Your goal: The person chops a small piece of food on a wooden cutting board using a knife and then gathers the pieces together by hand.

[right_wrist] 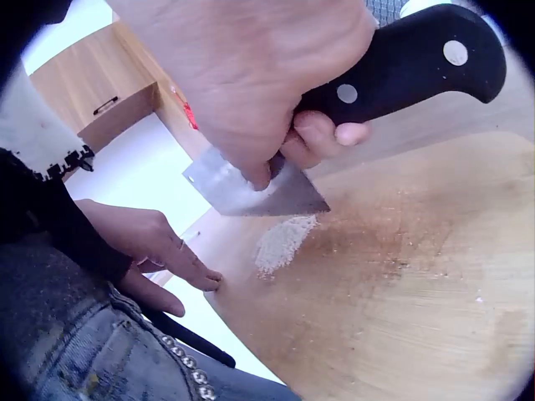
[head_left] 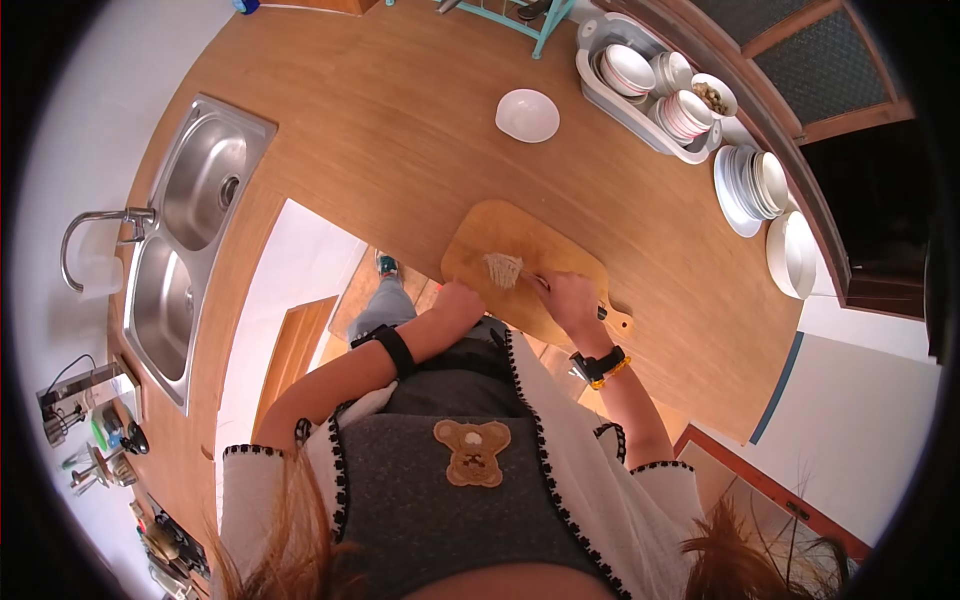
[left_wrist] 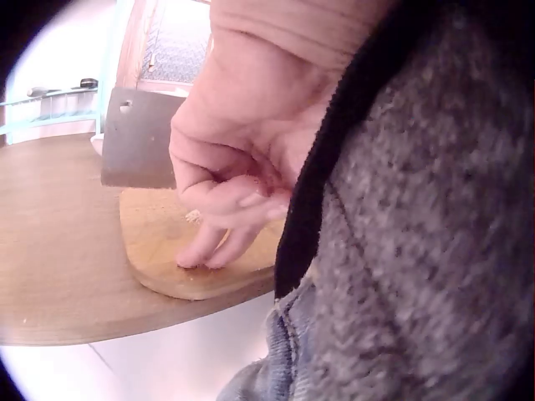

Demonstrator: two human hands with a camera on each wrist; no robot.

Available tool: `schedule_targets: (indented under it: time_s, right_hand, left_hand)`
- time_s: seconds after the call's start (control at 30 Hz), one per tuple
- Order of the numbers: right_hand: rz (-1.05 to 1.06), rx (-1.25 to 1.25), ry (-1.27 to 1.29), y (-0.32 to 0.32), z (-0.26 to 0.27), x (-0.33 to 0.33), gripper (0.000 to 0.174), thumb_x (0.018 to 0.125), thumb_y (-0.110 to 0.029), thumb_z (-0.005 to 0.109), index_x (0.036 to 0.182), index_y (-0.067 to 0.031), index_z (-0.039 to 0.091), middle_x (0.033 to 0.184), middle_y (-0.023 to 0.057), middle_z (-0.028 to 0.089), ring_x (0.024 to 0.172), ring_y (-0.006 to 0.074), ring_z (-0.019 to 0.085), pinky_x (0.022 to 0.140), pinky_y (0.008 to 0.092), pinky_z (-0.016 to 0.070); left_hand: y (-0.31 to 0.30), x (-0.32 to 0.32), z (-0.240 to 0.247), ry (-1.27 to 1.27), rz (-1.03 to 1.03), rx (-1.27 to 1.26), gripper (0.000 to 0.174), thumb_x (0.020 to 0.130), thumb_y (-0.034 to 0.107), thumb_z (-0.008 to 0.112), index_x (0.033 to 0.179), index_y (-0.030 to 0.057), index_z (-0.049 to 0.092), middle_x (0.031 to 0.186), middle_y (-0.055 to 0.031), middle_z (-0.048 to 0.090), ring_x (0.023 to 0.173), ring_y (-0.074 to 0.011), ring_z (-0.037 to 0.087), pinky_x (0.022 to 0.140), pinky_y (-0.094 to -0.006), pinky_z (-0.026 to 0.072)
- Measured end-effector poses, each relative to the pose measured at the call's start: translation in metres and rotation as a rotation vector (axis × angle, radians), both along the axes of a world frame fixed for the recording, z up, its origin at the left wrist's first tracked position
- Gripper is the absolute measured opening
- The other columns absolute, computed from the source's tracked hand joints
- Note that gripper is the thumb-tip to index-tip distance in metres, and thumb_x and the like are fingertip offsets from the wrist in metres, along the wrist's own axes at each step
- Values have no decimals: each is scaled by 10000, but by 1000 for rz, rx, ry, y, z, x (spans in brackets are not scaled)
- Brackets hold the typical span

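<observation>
A wooden cutting board [head_left: 500,228] lies at the counter's near edge with a small pile of pale, finely chopped food [right_wrist: 286,242] on it. My right hand [head_left: 572,302] grips the black handle [right_wrist: 393,67] of a cleaver, whose broad metal blade [right_wrist: 255,190] is tilted just over the pile. On the board's near edge, my left hand [head_left: 458,304] rests its fingertips [left_wrist: 194,257]. Two of its fingers reach down to the wood while the others bend loosely, holding nothing. Crumbs and damp marks show on the board around the pile.
A white bowl [head_left: 528,116] sits farther back on the wooden counter. At the back right stand a grey dish tub [head_left: 600,95] of bowls, stacked plates [head_left: 737,200] and a large white bowl [head_left: 792,255]. A double sink [head_left: 165,290] is at left, a turquoise rack [head_left: 500,18] at the back.
</observation>
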State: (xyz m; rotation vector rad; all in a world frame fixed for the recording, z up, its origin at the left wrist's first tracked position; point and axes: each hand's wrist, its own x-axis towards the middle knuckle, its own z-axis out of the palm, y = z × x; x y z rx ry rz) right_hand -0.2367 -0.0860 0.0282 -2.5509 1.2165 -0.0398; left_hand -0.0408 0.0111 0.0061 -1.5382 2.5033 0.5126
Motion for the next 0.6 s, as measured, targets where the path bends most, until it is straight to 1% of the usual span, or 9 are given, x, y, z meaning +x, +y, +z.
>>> schedule_targets:
  time_s: [0.1, 0.17, 0.2, 0.27, 0.3, 0.37, 0.4, 0.47, 0.6]
  right_hand:
    - [-44, -7, -22, 0, 2, 0, 348, 868, -423, 565, 776, -106, 678, 628, 124, 619, 599, 305, 617, 523, 390, 484]
    - [31, -30, 3, -4, 0, 1, 348, 871, -416, 564, 777, -101, 676, 632, 129, 619, 596, 312, 613, 521, 393, 482]
    - [38, -33, 2, -6, -2, 2, 348, 871, -416, 564, 777, -101, 676, 632, 129, 619, 596, 312, 613, 521, 393, 482]
    - [-38, -12, -56, -3, -7, 1, 362, 874, -416, 559, 745, -92, 658, 623, 134, 610, 591, 317, 607, 514, 398, 475]
    - [-40, -10, -53, -3, -8, 0, 362, 874, -416, 559, 745, -92, 658, 623, 134, 610, 591, 317, 607, 514, 398, 475]
    - [-10, -25, 33, -7, -8, -2, 365, 875, -417, 557, 747, -89, 654, 618, 138, 605, 592, 321, 604, 509, 403, 468]
    - [-5, -29, 33, -9, -7, -1, 365, 875, -417, 557, 747, -89, 654, 618, 138, 605, 592, 321, 604, 509, 403, 468]
    - [-75, 51, -76, -6, -5, 0, 381, 878, -416, 553, 727, -77, 644, 616, 145, 600, 588, 326, 600, 511, 411, 461]
    - [-31, 3, 2, -9, -5, -2, 387, 878, -411, 554, 723, -68, 642, 615, 149, 597, 584, 335, 593, 510, 420, 453]
  left_hand:
    - [0, -5, 3, -11, -1, 14, 175, 709, 167, 592, 720, 38, 709, 730, -161, 665, 742, -325, 646, 547, -402, 521]
    - [-2, -6, -1, -3, 37, 47, 196, 720, 160, 582, 765, 22, 715, 747, -169, 669, 774, -328, 648, 544, -411, 522]
    - [-3, -6, -4, -4, 43, 43, 196, 720, 160, 582, 765, 22, 715, 747, -169, 669, 774, -328, 648, 544, -411, 522]
    - [2, -7, -9, -61, -15, -27, 205, 729, 155, 578, 791, 19, 718, 754, -166, 671, 774, -325, 649, 546, -418, 519]
    - [2, -8, -6, -58, -16, -25, 205, 729, 155, 578, 791, 19, 718, 754, -166, 671, 774, -325, 649, 546, -418, 519]
    - [-2, -10, 0, -60, 14, 72, 208, 737, 146, 574, 806, 14, 719, 772, -181, 674, 792, -333, 653, 558, -430, 519]
    - [-2, -10, -4, -59, 19, 68, 208, 737, 146, 574, 806, 14, 719, 772, -181, 674, 792, -333, 653, 558, -430, 519]
    - [3, -9, -10, -91, -21, -14, 207, 743, 148, 572, 800, 15, 719, 788, -182, 676, 782, -324, 653, 562, -422, 518]
    - [-1, -10, 0, -80, -28, 47, 204, 744, 153, 573, 797, 23, 721, 792, -175, 677, 776, -318, 655, 560, -408, 516]
